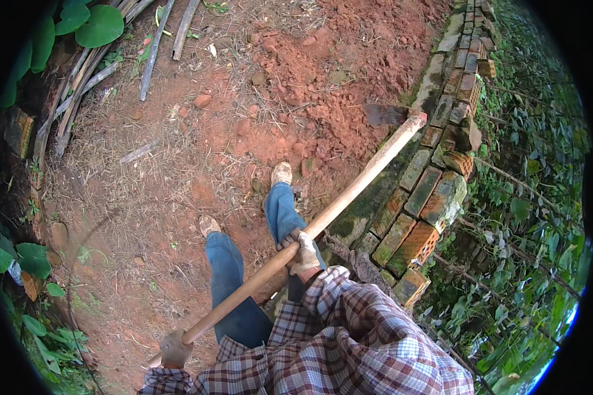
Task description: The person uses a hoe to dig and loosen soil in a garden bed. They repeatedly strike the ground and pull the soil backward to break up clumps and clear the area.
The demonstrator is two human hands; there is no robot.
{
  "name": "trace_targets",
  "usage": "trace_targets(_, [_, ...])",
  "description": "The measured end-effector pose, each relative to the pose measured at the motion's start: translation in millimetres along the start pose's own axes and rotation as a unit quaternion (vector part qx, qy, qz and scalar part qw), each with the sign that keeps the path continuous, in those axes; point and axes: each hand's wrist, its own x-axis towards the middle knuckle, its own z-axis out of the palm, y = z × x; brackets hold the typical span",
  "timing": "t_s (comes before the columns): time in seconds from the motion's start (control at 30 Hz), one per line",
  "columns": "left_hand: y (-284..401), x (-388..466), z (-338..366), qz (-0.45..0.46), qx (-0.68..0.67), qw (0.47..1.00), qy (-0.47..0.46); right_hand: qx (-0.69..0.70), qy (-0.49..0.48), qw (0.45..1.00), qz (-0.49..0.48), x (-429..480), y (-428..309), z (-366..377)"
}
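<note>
A hoe with a long wooden handle (pixel 356 187) runs diagonally across my body. My left hand (pixel 175 348), in a dirty work glove, grips it near the butt end at lower left. Farther up the shaft, my right hand (pixel 302 253), also gloved, is closed around it in front of my right leg. The dark metal hoe blade (pixel 384 114) is at the far end, over loose reddish soil (pixel 321 74) beside the brick edging. Whether the blade touches the ground I cannot tell.
A low stack of mossy bricks (pixel 420 192) runs along the right, with dense green vines (pixel 519 207) beyond. Wooden poles (pixel 155 54) lie at upper left near broad leaves (pixel 99 25). Dry straw and stones cover the ground around my shoes (pixel 281 174).
</note>
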Motion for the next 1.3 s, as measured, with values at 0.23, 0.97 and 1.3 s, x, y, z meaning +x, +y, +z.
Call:
trace_targets(0.23, [53.2,-4.6,-22.0,0.006,0.020,0.999,0.047,-0.090,0.239,0.967,-0.007,84.1,-42.2,8.7])
trace_targets(0.97, [-7.6,-42.0,-12.1,-0.119,-0.090,0.988,-0.043,-0.142,0.183,0.969,0.088,121.6,118.7,47.4])
trace_targets(1.3, [-88.7,17.5,61.0,-0.002,-0.162,0.933,0.321,-0.294,0.101,0.950,-0.040,59.3,108.5,110.5])
